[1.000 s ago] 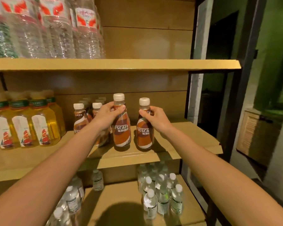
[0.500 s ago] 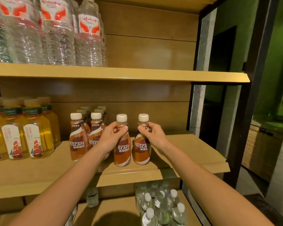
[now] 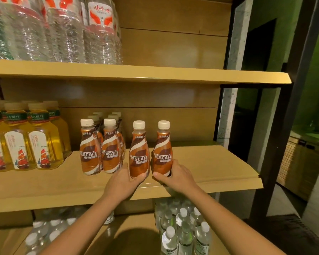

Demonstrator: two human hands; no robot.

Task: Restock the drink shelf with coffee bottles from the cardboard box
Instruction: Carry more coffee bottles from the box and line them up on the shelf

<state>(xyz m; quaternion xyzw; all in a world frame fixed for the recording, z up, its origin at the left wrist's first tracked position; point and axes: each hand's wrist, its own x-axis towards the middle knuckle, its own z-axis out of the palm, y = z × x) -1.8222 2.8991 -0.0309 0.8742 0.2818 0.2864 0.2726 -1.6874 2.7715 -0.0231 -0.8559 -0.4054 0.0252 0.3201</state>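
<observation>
The fingers of the left hand (image 3: 124, 181) curl round the base of one coffee bottle (image 3: 138, 155), thumb across its front, and those of the right hand (image 3: 178, 174) grip the base of a second coffee bottle (image 3: 162, 151) likewise. Both bottles stand upright, just beside each other, near the front edge of the middle shelf (image 3: 215, 166). Just to their left on that shelf stands a stocked group of coffee bottles (image 3: 99, 151): two in front show whole, and at least four behind show only as caps and slivers of label, so the full count cannot be told. Further left stand yellow tea bottles (image 3: 42, 142): three front labels are in full view, a fourth is cut by the frame's edge, and others are hidden behind. The top shelf (image 3: 155, 73) holds large water bottles (image 3: 101, 34), their tops cut off. The bottom shelf (image 3: 133, 227) holds small water bottles (image 3: 184, 229), partly hidden by the forearms and too blurred at left to count.
</observation>
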